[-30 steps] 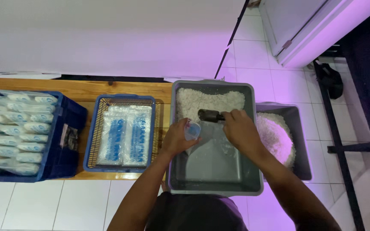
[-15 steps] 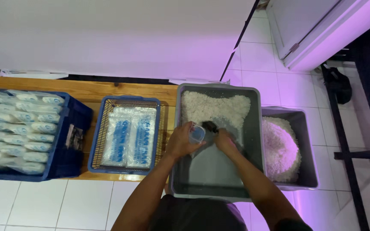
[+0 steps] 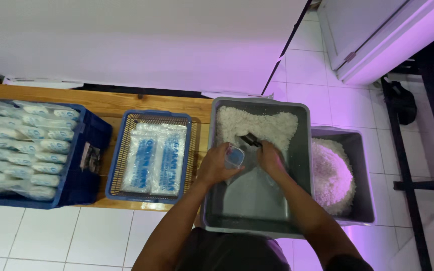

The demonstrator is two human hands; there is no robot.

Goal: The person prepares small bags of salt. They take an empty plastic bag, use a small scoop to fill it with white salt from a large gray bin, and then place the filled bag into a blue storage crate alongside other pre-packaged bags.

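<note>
At the far left, a dark blue plastic crate sits on the wooden surface, stacked with clear filled bags. Beside it, a blue-rimmed wire basket holds two flat clear packs with blue print. Next comes a large grey plastic tub with a heap of white grains at its far end. Over the tub, the left hand is closed around a small clear plastic bag, held open-mouthed. Just beside it, the right hand grips a dark scoop touching the grains. At the far right, a smaller grey bin holds a white mound.
</note>
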